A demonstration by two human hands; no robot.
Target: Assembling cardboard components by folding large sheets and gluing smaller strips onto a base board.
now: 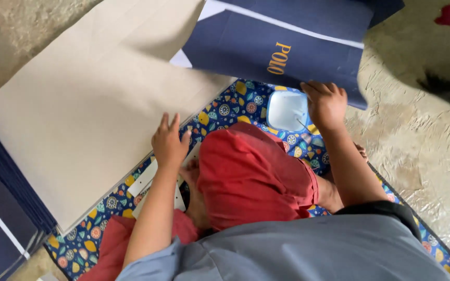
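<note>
Navy paper bag [282,49] gripped by right hand [325,104], left hand [169,143] on brown cardboard [89,104]

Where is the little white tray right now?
In the head view, the white tray sits on the patterned mat, right of centre, just left of the right hand and below the navy printed sheet that hand grips.

Soft even daylight, faint shadows, slight motion blur, edges mildly soft
</note>
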